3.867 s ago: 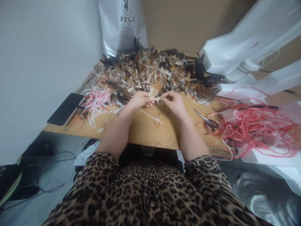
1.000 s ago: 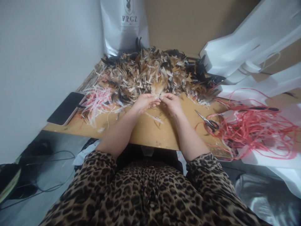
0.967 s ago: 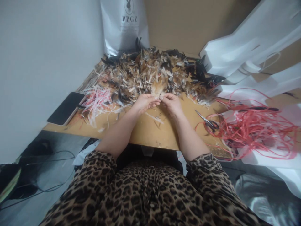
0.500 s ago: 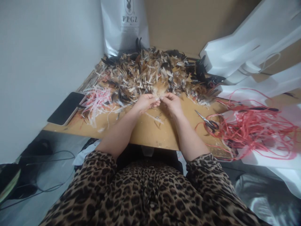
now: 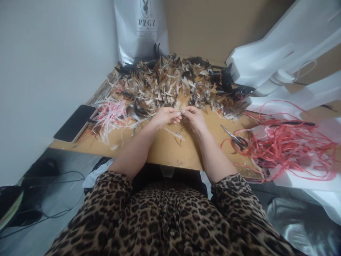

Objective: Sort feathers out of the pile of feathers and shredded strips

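My left hand (image 5: 164, 116) and my right hand (image 5: 195, 117) meet at the near edge of a big heap of brown, white and black feathers (image 5: 176, 81) on a wooden table (image 5: 165, 149). Both hands are closed in a pinch on the base of a small tan feather bunch (image 5: 182, 104) that fans upward from the fingertips. The fingertips touch each other at the middle. What binds the bunch is too small to make out.
Scissors (image 5: 236, 137) lie right of my right hand beside a tangle of red cord (image 5: 287, 145). Pink and white strips (image 5: 110, 113) and a black phone (image 5: 76, 122) lie at the left. A white PPGZ bag (image 5: 142, 30) stands behind; white bags (image 5: 287, 53) at the right.
The hands, apart with a strip stretched between them 3.9 s ago, have come together. Over the last second they stay nearly still, with the feather bunch shifting slightly at the fingertips.
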Available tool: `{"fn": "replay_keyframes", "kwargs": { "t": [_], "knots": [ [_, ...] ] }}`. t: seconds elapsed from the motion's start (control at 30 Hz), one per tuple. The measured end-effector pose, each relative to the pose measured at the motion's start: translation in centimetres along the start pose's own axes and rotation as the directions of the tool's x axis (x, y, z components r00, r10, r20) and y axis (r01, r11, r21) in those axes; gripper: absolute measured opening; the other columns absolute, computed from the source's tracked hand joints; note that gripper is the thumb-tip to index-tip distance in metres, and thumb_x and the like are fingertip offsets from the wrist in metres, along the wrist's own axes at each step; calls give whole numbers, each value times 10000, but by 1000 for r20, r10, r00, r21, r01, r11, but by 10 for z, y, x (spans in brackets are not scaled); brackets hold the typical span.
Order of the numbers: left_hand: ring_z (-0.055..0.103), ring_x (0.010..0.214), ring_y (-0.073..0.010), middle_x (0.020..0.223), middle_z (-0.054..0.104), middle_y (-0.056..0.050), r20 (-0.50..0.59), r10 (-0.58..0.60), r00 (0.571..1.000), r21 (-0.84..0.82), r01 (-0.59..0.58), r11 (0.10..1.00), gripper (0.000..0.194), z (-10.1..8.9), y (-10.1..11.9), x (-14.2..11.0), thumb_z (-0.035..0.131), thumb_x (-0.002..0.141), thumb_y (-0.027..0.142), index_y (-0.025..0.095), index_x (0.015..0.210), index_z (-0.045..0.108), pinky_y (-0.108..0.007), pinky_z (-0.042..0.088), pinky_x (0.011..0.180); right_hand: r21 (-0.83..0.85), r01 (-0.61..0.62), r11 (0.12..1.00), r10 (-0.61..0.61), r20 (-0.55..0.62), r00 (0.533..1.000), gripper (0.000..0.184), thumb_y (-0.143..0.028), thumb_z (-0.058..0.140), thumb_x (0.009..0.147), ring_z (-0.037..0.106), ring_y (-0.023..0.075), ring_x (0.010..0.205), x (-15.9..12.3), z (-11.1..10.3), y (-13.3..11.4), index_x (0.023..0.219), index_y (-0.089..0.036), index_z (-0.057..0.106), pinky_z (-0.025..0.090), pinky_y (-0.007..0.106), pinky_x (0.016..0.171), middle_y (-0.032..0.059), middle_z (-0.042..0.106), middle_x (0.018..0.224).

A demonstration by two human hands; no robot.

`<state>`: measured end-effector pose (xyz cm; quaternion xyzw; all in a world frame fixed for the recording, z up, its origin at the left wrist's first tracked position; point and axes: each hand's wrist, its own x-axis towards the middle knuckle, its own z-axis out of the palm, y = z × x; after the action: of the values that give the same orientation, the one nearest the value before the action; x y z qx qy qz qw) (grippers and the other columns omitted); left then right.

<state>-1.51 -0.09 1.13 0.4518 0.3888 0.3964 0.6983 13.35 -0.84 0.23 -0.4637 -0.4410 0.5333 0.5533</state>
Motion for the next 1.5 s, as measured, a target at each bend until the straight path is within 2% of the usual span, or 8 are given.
{"fn": "replay_keyframes", "kwargs": {
  "t": [0.3,0.47,0.63,0.73,0.87,1.13,1.3,1.5],
  "knots": [
    [621,540,-53,707,704,-43,-103,177,979,20,-176,984,145,-7,3,6,704,783,229,100,726,673,-147,457,511,-55,61,997,-63,-41,997,267,-375,760,595,382,56,463,-1,1,0,720,-175,634,297,207,474,-58,538,530],
    [599,524,-30,720,704,-21,-344,267,900,-100,-318,943,190,-26,17,10,747,751,284,123,742,646,-123,429,490,-207,102,973,-118,-66,991,245,-374,719,629,406,69,502,-2,1,2,733,-170,633,345,223,523,-45,554,576],
    [593,520,-21,697,694,6,-466,315,827,-169,-433,886,175,-48,30,10,761,738,260,143,738,632,-106,414,469,-407,172,897,-149,87,985,189,-345,649,693,511,114,619,-5,7,15,743,-163,648,416,252,620,7,638,696],
    [591,523,-16,698,695,10,-508,311,803,-170,-447,878,155,-54,32,9,743,757,254,152,735,629,-97,410,472,-552,298,779,-191,243,951,154,-307,610,739,563,141,697,-7,12,21,752,-164,665,443,274,695,32,664,756],
    [595,520,-18,709,697,8,-527,296,796,-166,-438,883,148,-56,32,10,742,759,252,154,737,633,-103,417,478,-715,481,507,-207,441,873,165,-257,560,798,600,166,798,-13,27,12,845,-177,697,442,291,778,47,688,858],
    [605,547,-24,708,700,14,-554,321,768,-160,-477,864,166,-64,35,8,739,765,299,167,798,646,-96,419,471,-801,590,98,-75,585,807,354,-222,457,875,630,233,997,-16,70,-16,1185,-228,628,448,324,828,87,680,1151],
    [590,534,-21,715,704,10,-556,326,764,-155,-481,863,128,-64,37,7,710,795,256,162,757,631,-97,414,464,-794,601,-91,9,603,798,516,-188,397,898,670,272,933,2,90,-11,1407,-261,435,472,364,772,131,709,1083],
    [602,540,-29,707,702,12,-569,326,755,-145,-482,864,136,-67,36,7,728,777,273,171,764,639,-106,411,464,-745,639,-193,165,617,769,319,-160,443,875,686,317,934,21,99,-12,1058,-157,704,481,387,763,202,722,985]
  ]
}}
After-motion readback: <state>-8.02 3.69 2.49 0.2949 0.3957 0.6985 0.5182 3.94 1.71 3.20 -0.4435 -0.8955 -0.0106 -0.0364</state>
